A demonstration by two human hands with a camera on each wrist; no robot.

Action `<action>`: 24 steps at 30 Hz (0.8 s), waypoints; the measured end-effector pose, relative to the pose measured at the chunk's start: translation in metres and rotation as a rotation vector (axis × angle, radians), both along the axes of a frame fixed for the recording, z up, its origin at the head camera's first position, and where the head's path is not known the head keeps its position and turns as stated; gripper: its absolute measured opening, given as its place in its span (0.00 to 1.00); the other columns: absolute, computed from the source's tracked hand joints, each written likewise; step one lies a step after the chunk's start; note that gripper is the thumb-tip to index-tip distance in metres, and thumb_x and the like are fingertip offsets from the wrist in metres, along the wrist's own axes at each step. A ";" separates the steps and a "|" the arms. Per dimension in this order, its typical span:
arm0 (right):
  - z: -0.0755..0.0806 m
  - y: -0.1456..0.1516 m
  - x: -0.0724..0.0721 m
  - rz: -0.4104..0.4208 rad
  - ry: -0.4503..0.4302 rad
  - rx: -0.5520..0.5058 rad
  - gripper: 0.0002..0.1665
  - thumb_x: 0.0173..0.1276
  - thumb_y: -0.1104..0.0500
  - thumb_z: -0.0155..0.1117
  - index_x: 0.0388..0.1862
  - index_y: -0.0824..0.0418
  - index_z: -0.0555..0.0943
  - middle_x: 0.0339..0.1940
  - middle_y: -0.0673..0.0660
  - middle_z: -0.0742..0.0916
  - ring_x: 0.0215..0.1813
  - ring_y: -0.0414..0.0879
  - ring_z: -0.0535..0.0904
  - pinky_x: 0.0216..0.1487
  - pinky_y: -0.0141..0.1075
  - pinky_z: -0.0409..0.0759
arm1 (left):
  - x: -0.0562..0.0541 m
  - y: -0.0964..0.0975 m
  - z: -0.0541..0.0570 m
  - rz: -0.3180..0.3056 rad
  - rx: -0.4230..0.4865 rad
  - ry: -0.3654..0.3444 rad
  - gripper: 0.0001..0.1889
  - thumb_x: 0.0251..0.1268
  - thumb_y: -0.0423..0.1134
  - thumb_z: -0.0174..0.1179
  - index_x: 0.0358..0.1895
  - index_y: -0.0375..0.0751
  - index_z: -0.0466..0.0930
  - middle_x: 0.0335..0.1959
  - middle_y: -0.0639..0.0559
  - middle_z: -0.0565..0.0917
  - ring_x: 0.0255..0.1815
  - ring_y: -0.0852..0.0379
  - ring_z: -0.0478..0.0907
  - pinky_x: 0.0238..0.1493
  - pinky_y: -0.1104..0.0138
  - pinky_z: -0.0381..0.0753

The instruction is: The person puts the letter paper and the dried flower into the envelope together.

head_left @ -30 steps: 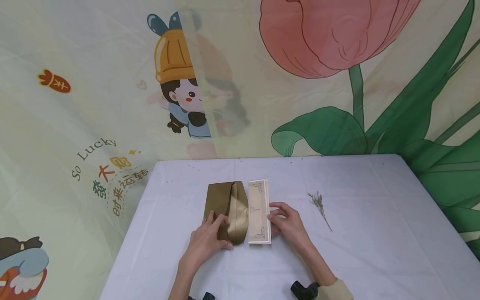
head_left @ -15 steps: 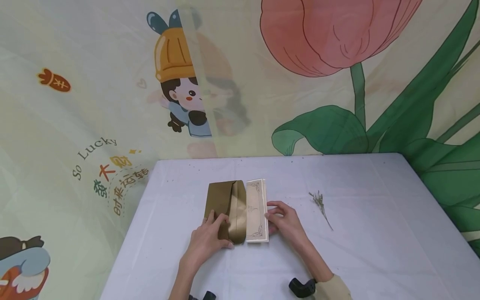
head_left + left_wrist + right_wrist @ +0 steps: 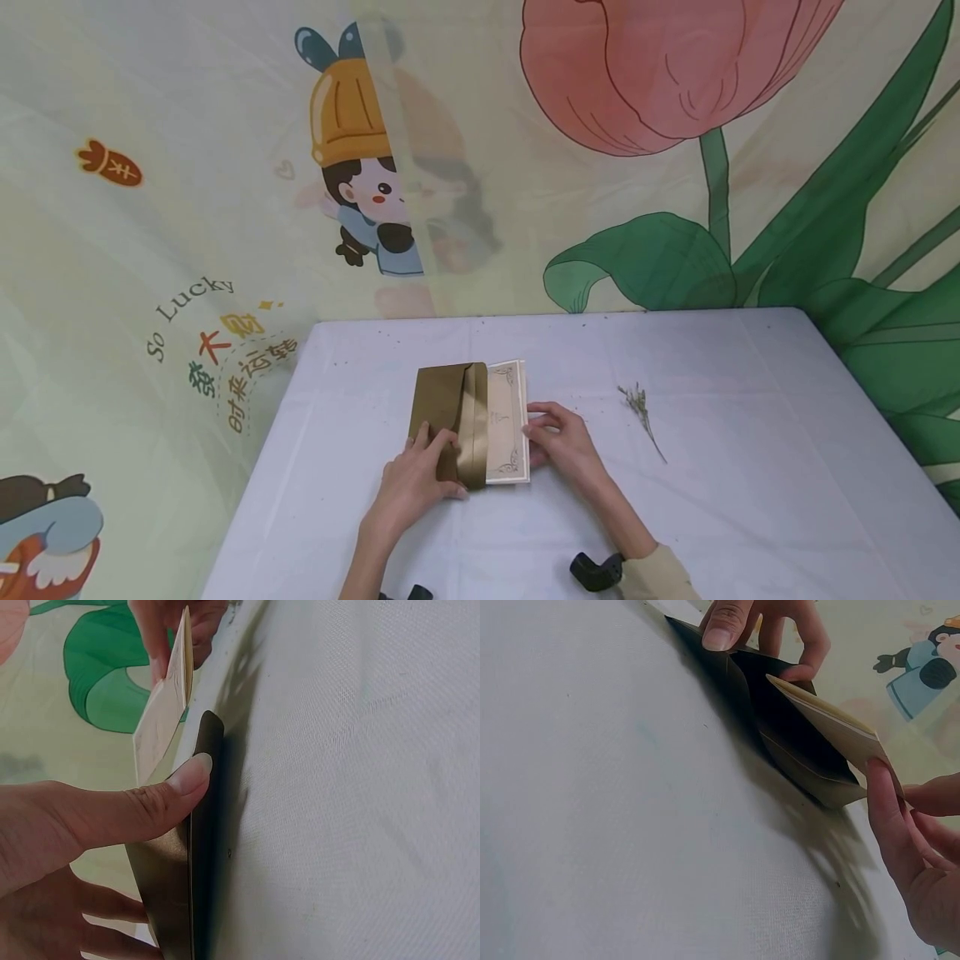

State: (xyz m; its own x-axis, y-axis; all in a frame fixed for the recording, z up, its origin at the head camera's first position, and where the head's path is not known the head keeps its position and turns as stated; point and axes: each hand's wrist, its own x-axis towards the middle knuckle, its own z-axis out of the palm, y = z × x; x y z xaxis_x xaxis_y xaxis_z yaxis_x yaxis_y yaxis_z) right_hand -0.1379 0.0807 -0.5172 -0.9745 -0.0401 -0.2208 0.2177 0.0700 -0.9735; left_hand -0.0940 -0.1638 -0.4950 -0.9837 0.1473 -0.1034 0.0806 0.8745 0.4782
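A gold-brown envelope [image 3: 438, 387] lies at the middle of the table, its mouth facing right. My left hand [image 3: 412, 479] holds it, with the thumb [image 3: 191, 774] at the near edge and the other fingers over the upper face. In the right wrist view the mouth of the envelope [image 3: 739, 679] gapes, dark inside. A cream folded card [image 3: 504, 417] with scrollwork corners is tilted at that mouth, its left part hidden by the envelope in the head view. My right hand [image 3: 566, 442] pinches the card's right edge between thumb and fingers.
A small dried flower sprig [image 3: 640, 412] lies on the white-covered table [image 3: 735, 500] to the right. Dark specks dot the cloth near the back edge. A printed curtain [image 3: 480, 167] hangs behind the table.
My right hand has moved left with the card, from beside the envelope until the card's left part is hidden at the mouth. My left hand and the envelope have stayed nearly still.
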 end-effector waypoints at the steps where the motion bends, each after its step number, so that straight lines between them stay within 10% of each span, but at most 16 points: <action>1: 0.000 0.000 -0.001 0.003 0.000 -0.013 0.23 0.68 0.69 0.67 0.62 0.68 0.79 0.41 0.65 0.88 0.32 0.56 0.88 0.33 0.54 0.87 | 0.000 0.000 0.000 0.000 0.001 0.000 0.34 0.40 0.51 0.83 0.53 0.59 0.74 0.75 0.23 0.65 0.66 0.14 0.69 0.44 0.33 0.76; 24: -0.004 -0.010 -0.008 0.058 -0.014 -0.046 0.25 0.67 0.70 0.66 0.63 0.69 0.77 0.41 0.65 0.88 0.31 0.51 0.87 0.33 0.50 0.87 | -0.001 -0.002 -0.003 -0.004 0.002 0.005 0.34 0.40 0.52 0.83 0.53 0.60 0.75 0.74 0.23 0.65 0.65 0.16 0.71 0.41 0.36 0.76</action>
